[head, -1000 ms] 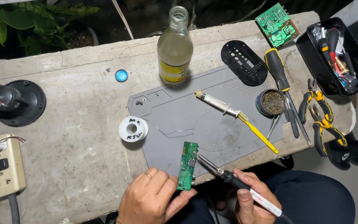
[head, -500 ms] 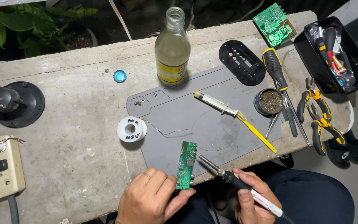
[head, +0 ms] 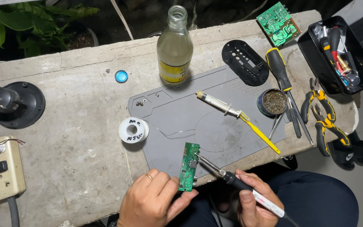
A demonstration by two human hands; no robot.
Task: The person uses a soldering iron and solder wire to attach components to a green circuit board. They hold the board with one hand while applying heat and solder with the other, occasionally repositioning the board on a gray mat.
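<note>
My left hand (head: 152, 201) pinches the near end of a narrow green circuit board (head: 188, 166), holding it flat at the front edge of a grey work mat (head: 177, 113). A ring sits on one finger. My right hand (head: 251, 201) grips a soldering iron (head: 232, 180) like a pen. Its metal tip touches the board near its far end. A thin solder wire runs over the mat from a white solder spool (head: 133, 130) standing at the mat's left edge.
On the concrete slab: glass bottle (head: 174, 46), blue bottle cap (head: 121, 76), syringe (head: 217, 104), yellow toothbrush (head: 260, 133), round tin (head: 272, 101), black plastic cover (head: 244, 62), screwdriver (head: 279, 67), pliers (head: 322, 117), black tool tray (head: 337, 54), second green board (head: 278, 23), power strip (head: 3, 168), black motor part (head: 11, 103).
The soldering iron tip has moved up along the board toward its far end. My left hand keeps its hold on the board's near end.
</note>
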